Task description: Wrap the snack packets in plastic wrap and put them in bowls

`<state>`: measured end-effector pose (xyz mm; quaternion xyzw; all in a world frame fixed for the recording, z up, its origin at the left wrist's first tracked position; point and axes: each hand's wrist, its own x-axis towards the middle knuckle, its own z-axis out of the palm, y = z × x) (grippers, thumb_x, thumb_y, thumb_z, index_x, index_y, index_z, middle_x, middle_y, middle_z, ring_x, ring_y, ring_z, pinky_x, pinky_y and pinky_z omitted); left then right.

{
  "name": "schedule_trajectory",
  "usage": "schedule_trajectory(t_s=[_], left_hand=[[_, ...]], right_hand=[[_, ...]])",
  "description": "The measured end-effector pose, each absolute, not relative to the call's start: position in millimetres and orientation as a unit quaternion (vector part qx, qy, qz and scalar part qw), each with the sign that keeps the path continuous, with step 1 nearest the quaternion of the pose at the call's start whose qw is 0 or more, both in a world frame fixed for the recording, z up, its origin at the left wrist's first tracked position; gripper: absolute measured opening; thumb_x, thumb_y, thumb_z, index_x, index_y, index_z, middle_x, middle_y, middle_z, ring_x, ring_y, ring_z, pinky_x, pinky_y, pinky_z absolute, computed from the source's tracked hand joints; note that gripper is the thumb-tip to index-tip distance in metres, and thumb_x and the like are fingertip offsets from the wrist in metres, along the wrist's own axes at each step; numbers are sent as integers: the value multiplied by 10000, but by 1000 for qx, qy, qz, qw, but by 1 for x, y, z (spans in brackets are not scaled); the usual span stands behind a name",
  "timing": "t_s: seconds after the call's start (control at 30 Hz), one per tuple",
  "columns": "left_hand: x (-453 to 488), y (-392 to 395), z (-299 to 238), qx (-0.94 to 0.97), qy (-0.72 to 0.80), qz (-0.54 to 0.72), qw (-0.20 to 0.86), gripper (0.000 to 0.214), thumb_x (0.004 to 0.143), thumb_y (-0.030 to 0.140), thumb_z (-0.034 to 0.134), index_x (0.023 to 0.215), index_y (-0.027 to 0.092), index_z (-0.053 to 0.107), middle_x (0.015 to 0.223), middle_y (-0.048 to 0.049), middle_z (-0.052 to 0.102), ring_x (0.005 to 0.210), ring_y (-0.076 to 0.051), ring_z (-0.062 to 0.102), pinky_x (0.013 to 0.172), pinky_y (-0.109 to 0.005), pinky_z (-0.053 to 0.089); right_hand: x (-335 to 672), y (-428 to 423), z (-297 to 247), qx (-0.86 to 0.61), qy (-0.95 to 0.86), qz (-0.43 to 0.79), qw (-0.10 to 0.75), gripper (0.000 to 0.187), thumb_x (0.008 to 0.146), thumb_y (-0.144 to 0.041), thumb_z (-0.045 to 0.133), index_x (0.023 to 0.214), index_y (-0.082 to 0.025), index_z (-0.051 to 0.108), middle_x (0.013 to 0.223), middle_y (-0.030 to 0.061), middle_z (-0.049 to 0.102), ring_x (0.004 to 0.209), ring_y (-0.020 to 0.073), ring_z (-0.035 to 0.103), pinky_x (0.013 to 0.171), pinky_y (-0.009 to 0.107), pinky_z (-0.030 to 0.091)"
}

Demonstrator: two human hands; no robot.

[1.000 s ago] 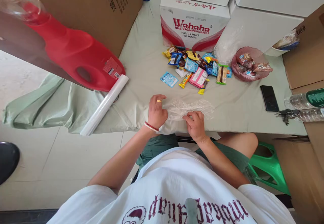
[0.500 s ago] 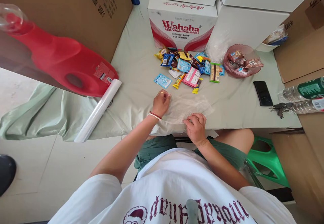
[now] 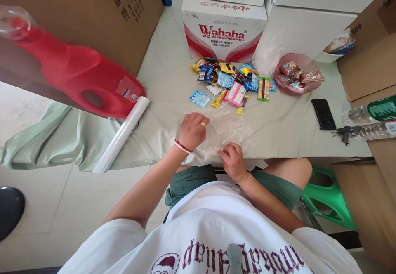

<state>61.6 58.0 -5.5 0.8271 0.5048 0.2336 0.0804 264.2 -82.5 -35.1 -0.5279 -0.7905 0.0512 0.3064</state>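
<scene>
A thin, crinkled sheet of clear plastic film [image 3: 230,128] lies across the cloth near the table's front edge; I cannot tell if it is a bag. My left hand [image 3: 193,130], with a ring and a red-and-white bracelet, is curled closed at the film's left side, slightly blurred. At the near edge, my right hand [image 3: 234,161] pinches the film between thumb and fingers. Just beyond it lies a pile of wrapped snacks [image 3: 225,80], with a light blue packet [image 3: 199,99] closest to my left hand.
A red bottle [image 3: 89,76] and a white plastic roll [image 3: 122,135] are at left. Behind the snacks stands a Wahaha carton [image 3: 224,30]. To the right are a pink bowl [image 3: 280,82] of packets, a phone [image 3: 323,114], keys [image 3: 345,133] and plastic bottles [image 3: 375,129].
My left hand has shifted a little left and turned knuckles up. My right hand has moved slightly left and nearer my body. The film has shifted and crumpled.
</scene>
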Motion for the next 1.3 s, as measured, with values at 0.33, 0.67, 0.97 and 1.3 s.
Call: schedule_trajectory(t_s=[0.33, 0.67, 0.97, 1.3], left_hand=[[40, 59, -29, 848, 479, 130, 183, 543, 1017, 460, 463, 1477, 185, 549, 1587, -140, 533, 1493, -289, 467, 1240, -517, 347], [30, 63, -28, 892, 403, 30, 203, 1109, 814, 735, 679, 1674, 165, 274, 1754, -192, 212, 1637, -376, 179, 1327, -582, 128], [20, 65, -20, 928, 301, -9, 217, 963, 872, 608, 670, 1674, 236, 289, 1760, -141, 221, 1647, -357, 146, 1321, -591, 67], [5, 78, -12, 919, 352, 23, 175, 749, 1001, 545, 473, 1663, 233, 313, 1717, -150, 337, 1603, -325, 307, 1304, -654, 40]], right_hand=[[284, -101, -17, -433, -840, 98, 314, 277, 942, -66, 585, 1043, -245, 771, 993, 66, 681, 1120, 241, 555, 977, 417, 536], [266, -73, 18, -533, -814, 113, 201, 220, 973, -150, 585, 1068, -213, 773, 914, 101, 677, 997, 268, 552, 872, 395, 507], [253, -50, 22, -499, -810, 207, 229, 255, 1065, -239, 516, 1087, -247, 770, 915, 30, 746, 916, 185, 619, 847, 299, 487], [310, -23, -48, -634, -740, 53, 219, 433, 1053, -356, 513, 1413, -159, 650, 1571, 192, 498, 1447, 341, 432, 1195, 561, 384]])
